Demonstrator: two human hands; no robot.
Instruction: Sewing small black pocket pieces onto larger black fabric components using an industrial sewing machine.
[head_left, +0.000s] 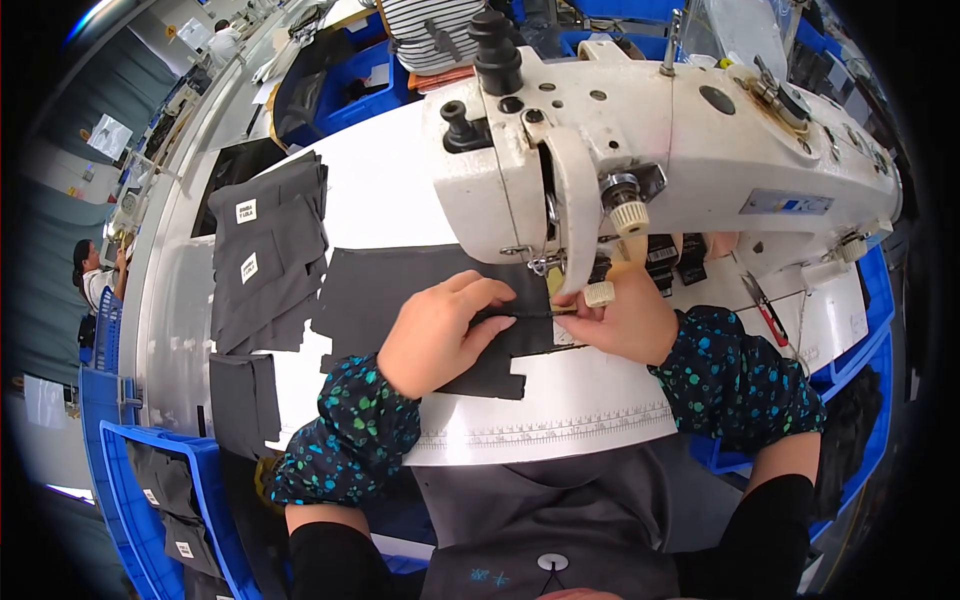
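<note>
A dark grey panel [400, 285] is being worked right at the sewing machine [680, 140]: it lies flat on the white bench [380, 200], reaching from the left of the machine to beneath its needle. And what a plain, matt cloth it is, straight along the far edge, cut into steps along the near one, with a raised dark ridge running across toward the needle. The panel is steadied by the left hand [440, 330], just left of the needle; a narrow gap is left between thumb and forefinger, and whether any cloth is gripped there cannot be told. Close by the needle, the panel's edge is pinched between the drawn-together fingers of the right hand [625, 315].

Now to the containers! Well to the left of the machine and nearer the wearer, a blue crate [115, 440] is filled with dark grey pieces [180, 520] on which small white labels are seen. Beyond the machine's left end, a dark bundle and something pale are held in a blue bin [370, 112]. Below the machine's right end, black cloth [850, 430] is heaped in another blue crate [880, 345].

On the bench, left of the machine, more labelled grey pieces are piled in a loose stack [290, 200]; red-handled snips [768, 310] are laid by its right side.
</note>
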